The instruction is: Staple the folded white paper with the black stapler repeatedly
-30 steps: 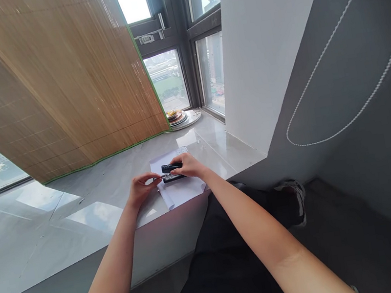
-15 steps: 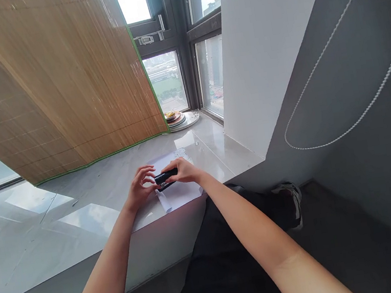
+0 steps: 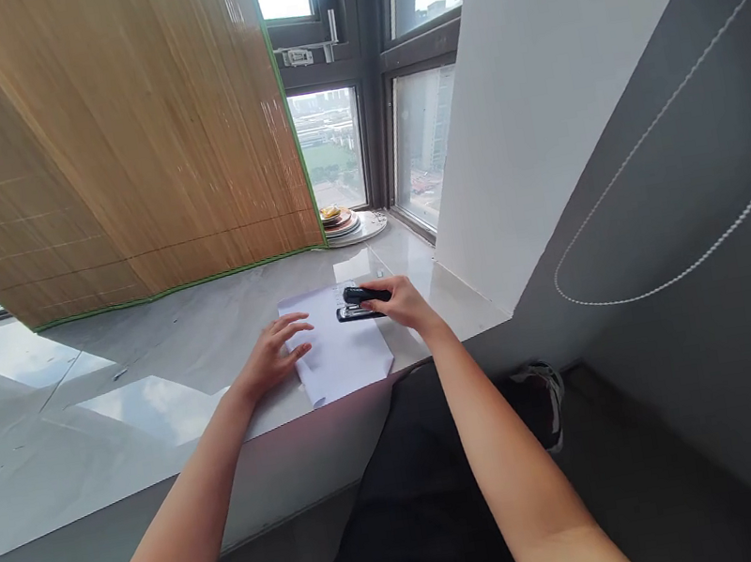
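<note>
Pinches stapler [image 3: 358, 296] over paper [image 3: 345, 357] with right hand [image 3: 405, 303]; spreads left hand [image 3: 277, 352] at paper's left edge; has ledge [image 3: 209, 312] beneath, plates [image 3: 342, 224] beyond.

Stacked plates [image 3: 341, 222] sit beside the bamboo blind [image 3: 147, 146].

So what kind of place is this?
It looks like a room high up in a tall building, maybe a home. There's a wide window ledge, a slatted blind and plates by the glass.

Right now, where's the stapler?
In the head view, the stapler is in the right hand, at the paper's right side, nearer its far edge.
</note>
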Available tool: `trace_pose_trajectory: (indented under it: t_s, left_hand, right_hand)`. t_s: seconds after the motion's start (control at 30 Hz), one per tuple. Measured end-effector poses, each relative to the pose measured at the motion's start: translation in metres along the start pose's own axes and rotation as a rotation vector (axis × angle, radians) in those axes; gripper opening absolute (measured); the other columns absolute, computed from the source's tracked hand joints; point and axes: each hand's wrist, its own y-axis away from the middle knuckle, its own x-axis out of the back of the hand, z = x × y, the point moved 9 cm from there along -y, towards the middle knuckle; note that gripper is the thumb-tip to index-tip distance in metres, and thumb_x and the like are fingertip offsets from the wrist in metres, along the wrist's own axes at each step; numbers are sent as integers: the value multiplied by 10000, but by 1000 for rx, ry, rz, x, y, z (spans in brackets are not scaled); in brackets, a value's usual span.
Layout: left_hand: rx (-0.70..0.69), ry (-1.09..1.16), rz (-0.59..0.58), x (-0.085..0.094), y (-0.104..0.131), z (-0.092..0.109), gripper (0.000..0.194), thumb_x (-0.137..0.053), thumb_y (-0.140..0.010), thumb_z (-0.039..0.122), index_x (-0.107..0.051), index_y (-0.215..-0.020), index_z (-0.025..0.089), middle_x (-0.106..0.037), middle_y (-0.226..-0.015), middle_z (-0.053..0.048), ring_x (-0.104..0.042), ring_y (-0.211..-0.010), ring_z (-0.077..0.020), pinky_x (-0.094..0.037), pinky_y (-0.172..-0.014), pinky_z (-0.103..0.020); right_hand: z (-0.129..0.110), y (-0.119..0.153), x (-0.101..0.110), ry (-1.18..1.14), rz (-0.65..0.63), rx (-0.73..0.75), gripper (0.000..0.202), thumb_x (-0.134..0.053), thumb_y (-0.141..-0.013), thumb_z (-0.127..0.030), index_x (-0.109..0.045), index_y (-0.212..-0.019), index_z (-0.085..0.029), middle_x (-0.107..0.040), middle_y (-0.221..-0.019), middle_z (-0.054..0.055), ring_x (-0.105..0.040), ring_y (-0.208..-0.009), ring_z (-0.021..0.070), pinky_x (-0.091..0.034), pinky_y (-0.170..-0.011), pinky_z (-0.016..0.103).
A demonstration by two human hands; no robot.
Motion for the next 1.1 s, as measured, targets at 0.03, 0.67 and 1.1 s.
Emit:
trace_pose_trajectory:
  t_s: [0.03, 0.67, 1.1]
  left_hand:
    - [-18, -27, -55, -6, 0, 2, 317, -706, -1003, 487, -808, -1237, 299, -703, -1478, -104, -614, -1425, -359, -467, -1226, -532]
    - [-190, -37, -460, -91, -69, 39, 666, -741, -947, 648, -607, -1568, 447, -432, -1761, -36, -306, -1656, -451, -139, -1337, -712]
    - [-156, 120, -422, -96, -65, 39, 654, -806, -878, 654, -696, -1478, 419, -510, -1708, -36, -402, -1617, -433, -260, -1330, -655]
  right_hand:
    - [7, 3, 17, 49, 26, -25, 338, -834, -837, -199, -873, -1173, -213, -846, -1164, 74, -792, -1121, 318, -605, -1053, 448]
    - [40, 9, 41, 259, -17, 63, 351, -763, -887, -246, -839, -1229, -222, -829, -1160, 78, -764, -1077, 275, -585, -1028, 424]
    - [27, 17, 30, 493, 22, 215, 425, -654, -1033, -211, -762, -1417, -359, -794, -1264, 40, -704, -1107, 277, -532, -1031, 452]
